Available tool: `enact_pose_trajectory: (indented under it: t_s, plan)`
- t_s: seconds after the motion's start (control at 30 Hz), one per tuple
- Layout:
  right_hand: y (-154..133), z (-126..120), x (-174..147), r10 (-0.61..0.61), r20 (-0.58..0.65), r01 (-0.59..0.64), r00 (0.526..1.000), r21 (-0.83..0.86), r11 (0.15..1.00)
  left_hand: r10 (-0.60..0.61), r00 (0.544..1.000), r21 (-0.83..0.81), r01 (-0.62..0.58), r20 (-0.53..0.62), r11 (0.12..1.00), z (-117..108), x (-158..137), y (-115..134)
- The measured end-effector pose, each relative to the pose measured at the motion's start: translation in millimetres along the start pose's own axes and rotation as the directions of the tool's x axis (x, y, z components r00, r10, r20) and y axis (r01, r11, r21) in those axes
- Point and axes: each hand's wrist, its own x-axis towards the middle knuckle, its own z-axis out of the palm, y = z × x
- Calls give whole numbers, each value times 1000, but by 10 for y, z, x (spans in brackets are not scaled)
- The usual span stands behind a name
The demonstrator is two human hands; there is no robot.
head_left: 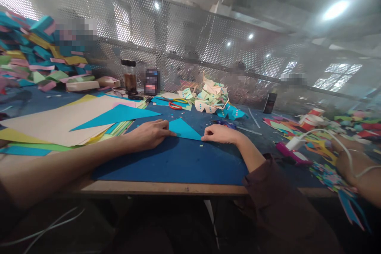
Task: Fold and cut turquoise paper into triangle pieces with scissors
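Note:
A bright blue sheet of paper point(186, 129), folded into a triangle, lies flat on the dark blue tabletop between my hands. My left hand point(154, 131) is closed, its fingers pressed on the triangle's left corner. At the right corner, my right hand point(222, 133) pinches the paper between thumb and fingers. Another blue paper triangle point(119, 116) rests on a stack of large paper sheets point(59, 121) to the left of my left hand. Just behind my right hand sits a dark blue tool point(224, 123), partly hidden.
Red-handled scissors point(175, 106), cut paper shapes point(212, 97), a lidded jar point(130, 79) and a phone point(152, 82) stand or lie behind. Folded paper pieces point(38, 55) are heaped far left. At right are a pink power strip point(293, 154) and another person's arm point(361, 170).

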Motion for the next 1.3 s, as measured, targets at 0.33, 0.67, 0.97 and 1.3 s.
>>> enact_pose_trajectory:
  t_s: [0.33, 0.67, 0.97, 1.3]
  plan:
    - [-261, 231, 153, -116, -229, 135, 966, 69, 989, 2, 1000, -19, -2, -5, 1000, 9, 0, -1]
    - [-539, 374, 399, -121, -296, 155, 947, 94, 983, 2, 1000, 10, -2, 29, 1000, 25, 4, -8]
    - [-634, 426, 459, -126, -315, 160, 941, 83, 984, -39, 999, -91, 40, 14, 995, 10, 9, -13]
    - [-595, 456, 443, -149, -333, 185, 931, 79, 980, -220, 975, -279, 216, 19, 936, 51, 47, -129]
